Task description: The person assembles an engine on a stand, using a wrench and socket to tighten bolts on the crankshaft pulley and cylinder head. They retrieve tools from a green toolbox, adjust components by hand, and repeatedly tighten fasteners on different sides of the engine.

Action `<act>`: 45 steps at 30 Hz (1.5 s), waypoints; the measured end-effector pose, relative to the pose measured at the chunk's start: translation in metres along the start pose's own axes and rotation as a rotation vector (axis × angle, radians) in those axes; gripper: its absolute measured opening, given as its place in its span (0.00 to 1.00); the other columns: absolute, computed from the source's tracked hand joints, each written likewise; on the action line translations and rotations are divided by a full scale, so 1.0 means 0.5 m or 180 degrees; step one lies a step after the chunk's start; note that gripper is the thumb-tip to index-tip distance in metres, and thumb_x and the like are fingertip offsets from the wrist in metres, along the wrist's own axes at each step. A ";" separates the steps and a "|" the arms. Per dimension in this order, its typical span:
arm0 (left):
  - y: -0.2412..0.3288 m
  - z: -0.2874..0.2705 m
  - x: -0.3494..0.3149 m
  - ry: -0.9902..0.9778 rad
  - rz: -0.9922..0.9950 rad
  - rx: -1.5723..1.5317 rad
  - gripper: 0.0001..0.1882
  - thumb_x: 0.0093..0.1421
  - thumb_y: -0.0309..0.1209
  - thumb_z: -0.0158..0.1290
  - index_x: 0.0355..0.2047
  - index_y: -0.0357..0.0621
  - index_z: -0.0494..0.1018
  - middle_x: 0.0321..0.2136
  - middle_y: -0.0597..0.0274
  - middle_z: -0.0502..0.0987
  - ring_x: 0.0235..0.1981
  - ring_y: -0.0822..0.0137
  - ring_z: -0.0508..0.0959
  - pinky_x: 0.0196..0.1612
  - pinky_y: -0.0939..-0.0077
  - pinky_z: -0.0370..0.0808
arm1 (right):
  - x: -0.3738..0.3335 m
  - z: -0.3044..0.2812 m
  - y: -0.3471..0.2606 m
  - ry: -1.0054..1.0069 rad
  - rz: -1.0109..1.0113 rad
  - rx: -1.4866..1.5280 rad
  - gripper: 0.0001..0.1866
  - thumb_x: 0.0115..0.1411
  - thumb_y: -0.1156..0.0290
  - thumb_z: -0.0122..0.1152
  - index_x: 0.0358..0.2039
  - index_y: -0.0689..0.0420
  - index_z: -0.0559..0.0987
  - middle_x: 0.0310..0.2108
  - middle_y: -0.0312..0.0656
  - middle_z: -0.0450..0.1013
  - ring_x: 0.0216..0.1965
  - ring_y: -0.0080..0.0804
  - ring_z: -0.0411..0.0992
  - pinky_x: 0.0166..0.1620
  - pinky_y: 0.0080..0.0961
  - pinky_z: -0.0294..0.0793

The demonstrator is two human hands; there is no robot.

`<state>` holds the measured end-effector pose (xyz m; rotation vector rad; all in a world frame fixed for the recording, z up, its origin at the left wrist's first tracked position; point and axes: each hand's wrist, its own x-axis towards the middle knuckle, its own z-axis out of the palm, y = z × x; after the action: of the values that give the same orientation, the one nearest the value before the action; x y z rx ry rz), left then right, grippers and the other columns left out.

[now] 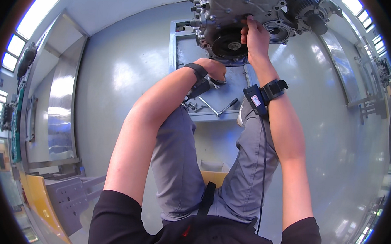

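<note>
1. Silver-grey cast-metal engine assembly (pixel 226 9): top of view.
2. Shallow grey metal tray (pixel 213 118): below assembly.
3. Black round pulley (pixel 220 45): on assembly.
4. Right hand (pixel 256 39): beside pulley; fingers bent, grip cannot be told.
5. Left hand (pixel 213 69): below pulley; fingers curled, contents cannot be told.
6. Black-handled chrome ratchet (pixel 227 107): in tray.

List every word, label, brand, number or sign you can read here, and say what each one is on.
No text can be read clearly.
White label on the black box by the right wrist: printing too small to read.
Red mark on the black shirt: too blurred to make out.
Metal assembly: no legible lettering.
</note>
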<state>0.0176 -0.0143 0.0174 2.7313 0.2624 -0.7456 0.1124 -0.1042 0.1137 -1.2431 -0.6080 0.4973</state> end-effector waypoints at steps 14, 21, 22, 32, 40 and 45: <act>-0.017 0.011 0.019 0.0017 0.0065 0.0028 0.22 0.54 0.44 0.43 0.42 0.42 0.72 0.40 0.55 0.75 0.42 0.56 0.74 0.42 0.63 0.70 | -0.003 -0.010 -0.009 -0.0373 0.0124 -0.0081 0.15 0.56 0.59 0.54 0.30 0.61 0.74 0.18 0.35 0.67 0.15 0.19 0.63 0.20 0.17 0.63; -0.015 0.008 0.017 0.0030 -0.0005 0.0063 0.21 0.54 0.43 0.43 0.41 0.43 0.73 0.38 0.55 0.76 0.40 0.56 0.75 0.41 0.63 0.70 | 0.001 -0.016 -0.005 -0.0085 0.0116 -0.0143 0.15 0.58 0.60 0.51 0.32 0.61 0.75 0.19 0.35 0.68 0.16 0.18 0.63 0.20 0.16 0.63; -0.016 0.009 0.018 0.0113 -0.0056 0.0177 0.21 0.54 0.43 0.43 0.41 0.43 0.73 0.38 0.55 0.76 0.40 0.56 0.75 0.40 0.63 0.70 | 0.001 -0.017 -0.005 -0.0171 0.0079 -0.0101 0.14 0.58 0.61 0.52 0.32 0.61 0.75 0.19 0.35 0.68 0.16 0.18 0.64 0.21 0.16 0.63; -0.037 0.022 0.048 -0.0029 0.0049 -0.0006 0.21 0.52 0.42 0.44 0.40 0.43 0.73 0.37 0.56 0.76 0.38 0.58 0.75 0.40 0.64 0.70 | 0.002 -0.016 -0.001 0.0009 0.0030 -0.0025 0.13 0.58 0.62 0.54 0.32 0.60 0.77 0.19 0.32 0.67 0.16 0.16 0.62 0.21 0.15 0.62; -0.022 0.010 0.027 0.0013 0.0002 0.0165 0.21 0.54 0.43 0.43 0.39 0.39 0.73 0.35 0.56 0.76 0.36 0.57 0.75 0.39 0.64 0.71 | 0.003 -0.021 0.009 -0.0207 -0.0247 -0.0265 0.16 0.59 0.59 0.51 0.32 0.60 0.78 0.19 0.34 0.69 0.16 0.17 0.63 0.20 0.16 0.63; -0.010 -0.002 0.004 -0.0112 -0.0062 0.0023 0.21 0.55 0.43 0.43 0.42 0.41 0.72 0.38 0.55 0.75 0.40 0.57 0.74 0.41 0.64 0.69 | 0.004 -0.017 0.011 -0.0045 0.0041 0.0000 0.16 0.58 0.60 0.51 0.32 0.60 0.78 0.19 0.34 0.69 0.15 0.17 0.63 0.20 0.16 0.62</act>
<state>0.0186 -0.0090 0.0162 2.7234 0.2793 -0.8004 0.1195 -0.1077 0.1072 -1.2451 -0.6124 0.5173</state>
